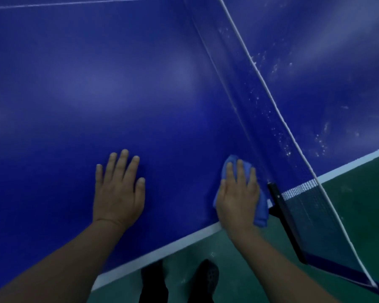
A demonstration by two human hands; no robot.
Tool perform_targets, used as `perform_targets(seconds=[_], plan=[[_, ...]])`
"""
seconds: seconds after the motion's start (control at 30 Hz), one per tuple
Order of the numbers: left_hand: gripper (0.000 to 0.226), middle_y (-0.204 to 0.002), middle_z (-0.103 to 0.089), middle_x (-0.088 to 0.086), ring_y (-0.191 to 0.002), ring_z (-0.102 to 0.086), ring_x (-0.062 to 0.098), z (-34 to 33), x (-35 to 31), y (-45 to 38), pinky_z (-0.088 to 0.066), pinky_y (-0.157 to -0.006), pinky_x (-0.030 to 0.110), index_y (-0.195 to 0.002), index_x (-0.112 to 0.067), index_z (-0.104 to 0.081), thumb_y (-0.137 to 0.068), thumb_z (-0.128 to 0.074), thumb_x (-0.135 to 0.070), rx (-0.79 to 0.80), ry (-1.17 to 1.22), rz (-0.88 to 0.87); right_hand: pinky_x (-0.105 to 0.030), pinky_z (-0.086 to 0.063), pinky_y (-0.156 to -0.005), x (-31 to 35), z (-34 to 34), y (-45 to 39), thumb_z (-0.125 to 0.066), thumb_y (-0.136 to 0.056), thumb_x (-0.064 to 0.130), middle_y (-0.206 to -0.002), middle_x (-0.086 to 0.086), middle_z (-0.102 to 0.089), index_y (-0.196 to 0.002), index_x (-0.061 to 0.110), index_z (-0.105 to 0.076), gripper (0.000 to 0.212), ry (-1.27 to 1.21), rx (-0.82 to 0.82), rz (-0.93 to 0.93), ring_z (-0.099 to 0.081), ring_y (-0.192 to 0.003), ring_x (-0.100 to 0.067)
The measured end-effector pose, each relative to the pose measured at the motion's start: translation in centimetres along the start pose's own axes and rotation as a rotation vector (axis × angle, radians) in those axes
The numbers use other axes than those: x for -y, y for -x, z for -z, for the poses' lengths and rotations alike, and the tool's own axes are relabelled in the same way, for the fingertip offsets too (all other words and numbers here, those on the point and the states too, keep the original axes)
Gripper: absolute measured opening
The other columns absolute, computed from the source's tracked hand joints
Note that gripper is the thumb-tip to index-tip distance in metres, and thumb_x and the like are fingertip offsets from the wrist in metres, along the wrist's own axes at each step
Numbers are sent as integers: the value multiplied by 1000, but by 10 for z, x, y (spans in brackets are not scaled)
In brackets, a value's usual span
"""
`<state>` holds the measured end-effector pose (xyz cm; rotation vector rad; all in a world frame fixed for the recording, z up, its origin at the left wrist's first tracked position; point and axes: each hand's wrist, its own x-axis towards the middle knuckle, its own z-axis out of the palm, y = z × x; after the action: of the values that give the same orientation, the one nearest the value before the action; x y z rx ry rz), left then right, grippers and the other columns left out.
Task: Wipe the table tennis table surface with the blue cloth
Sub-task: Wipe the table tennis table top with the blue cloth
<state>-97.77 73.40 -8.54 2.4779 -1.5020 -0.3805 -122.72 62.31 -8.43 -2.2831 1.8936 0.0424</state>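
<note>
Near the tabletop's front edge, just beside the net, the blue cloth (262, 212) lies bunched on the blue tabletop (96, 84). The right hand (237, 193) lies flat on top of it, fingers straight and close together, pressing it down; folds of the cloth stick out past the fingertips, to the left of the palm and along the side towards the net. The cloth's right edge lies just beside the black net post (286, 221), which is fixed at the table's edge and juts out over the floor.

The left hand (118, 191) rests palm down on bare tabletop, well apart from the cloth, with its fingers spread and straight and nothing under it. Both forearms reach in from the bottom of the view.

The net (245, 88) runs from the post diagonally up and away, with a white band along its top. Beyond the net, the far half of the table (337, 62) shows scattered white specks and smears, thickest near the net. On the near half the surface looks smooth, with soft pale reflections. A white line (162, 251) borders the table's front edge, and a thin white line crosses the surface at the top left.

Below the edge lies a green floor (239, 270), with the person's two dark shoes (207, 278) standing on it.
</note>
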Motion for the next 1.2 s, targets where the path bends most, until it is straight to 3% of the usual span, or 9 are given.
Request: perform_targets(seconds=[0.1, 0.2, 0.33, 0.47, 0.63, 0.77, 0.9, 1.03, 1.2], plan=[[64, -164, -20, 6, -154, -9, 26, -12, -9, -16, -2, -123, 52, -153, -17, -37, -98, -22, -48, 34, -67, -63, -54, -39, -104, 55, -8, -35, -30, -100, 36, -160, 0, -33, -149, 21, -42, 53, -15, -33, 149, -29, -144, -34], [61, -161, -29, 11, -151, -17, 31, -16, -6, -18, -4, -122, 53, -149, -14, -44, -97, -29, -43, -7, -93, -100, -50, -26, -114, 122, -11, -109, -35, -102, 33, -163, 0, -24, -153, 21, -33, 52, -57, -61, 237, -16, -149, -33], [61, -162, -29, 10, -152, -17, 31, -18, -3, -21, -6, -121, 55, -149, -16, -43, -95, -31, -42, -24, -123, -117, -48, -16, -120, 186, -4, -219, -32, -102, 33, -164, 3, -19, -154, 24, -27, 53, -99, -64, 132, -9, -151, -31], [61, -162, -28, 9, -152, -16, 31, -19, -2, -23, -5, -121, 55, -149, -16, -42, -95, -33, -43, -31, -126, -112, -48, -21, -117, 164, 16, -284, -35, -101, 35, -164, 4, -19, -155, 24, -25, 56, -76, -61, 42, -14, -149, -30], [62, -161, -29, 11, -151, -17, 33, -16, -4, -23, -3, -120, 56, -148, -15, -43, -94, -33, -43, 20, -138, -93, -48, -28, -114, 49, 8, -167, -40, -96, 30, -161, -1, -27, -156, 19, -23, 63, 11, -80, -59, -25, -146, -31], [62, -163, -25, 8, -153, -11, 31, -15, -6, -23, 1, -121, 53, -151, -16, -39, -96, -31, -44, 65, -154, -74, -56, -43, -99, 15, 4, -48, -26, -96, 35, -153, -5, -43, -145, 14, -48, 58, -58, -130, -261, -45, -127, -41], [63, -164, -22, 8, -154, -6, 28, -13, -8, -22, 7, -122, 49, -152, -17, -36, -97, -28, -44, 82, -123, -65, -57, -43, -98, 50, 6, -70, -28, -98, 37, -154, -2, -42, -146, 18, -48, 55, -74, -140, -326, -44, -130, -40], [64, -165, -18, 7, -154, 0, 25, -11, -9, -22, 13, -122, 44, -153, -16, -35, -96, -25, -46, 78, -89, -51, -50, -32, -109, 56, 8, -101, -37, -104, 34, -164, 4, -21, -155, 24, -28, 53, -55, -43, -238, -27, -142, -33], [66, -166, -17, 7, -154, 0, 26, -10, -12, -20, 7, -123, 50, -154, -16, -34, -96, -21, -47, 72, -72, -41, -49, -48, -89, 4, 0, -23, -49, -97, 28, -155, 0, -40, -147, 21, -46, 51, -22, -144, -400, -49, -122, -35]])
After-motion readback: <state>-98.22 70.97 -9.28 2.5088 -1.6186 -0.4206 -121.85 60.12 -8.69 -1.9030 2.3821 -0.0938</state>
